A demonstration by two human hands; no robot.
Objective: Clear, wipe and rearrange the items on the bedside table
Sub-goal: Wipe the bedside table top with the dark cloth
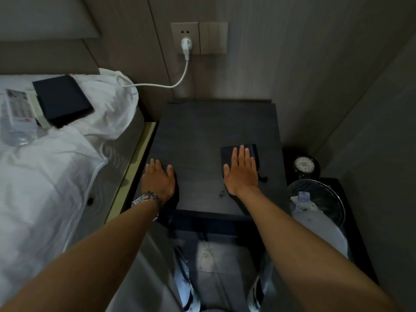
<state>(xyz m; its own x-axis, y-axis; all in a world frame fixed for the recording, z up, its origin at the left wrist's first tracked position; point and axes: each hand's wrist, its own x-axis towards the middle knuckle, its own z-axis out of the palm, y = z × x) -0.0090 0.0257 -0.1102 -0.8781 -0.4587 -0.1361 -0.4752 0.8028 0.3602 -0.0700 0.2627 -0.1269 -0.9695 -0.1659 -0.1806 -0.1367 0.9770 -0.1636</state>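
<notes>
The dark bedside table (202, 127) stands between the bed and a wall. My right hand (242, 171) lies flat, fingers straight, pressing a dark blue cloth (255, 152) onto the table's right front part. My left hand (158, 179) rests flat on the table's front left corner, with a metal watch on the wrist. A few tiny dark specks (221, 193) lie near the right wrist. On the bed to the left lie a dark book (62, 100), a pale box beside it (38, 111) and a clear plastic bottle (16, 113).
A white plug (186, 45) sits in the wall socket, its cable running to the pillow (112, 102). A round bin (319, 199) with rubbish stands to the right on a low dark shelf, with a black round object (304, 165) behind it. White bedding (45, 176) fills the left.
</notes>
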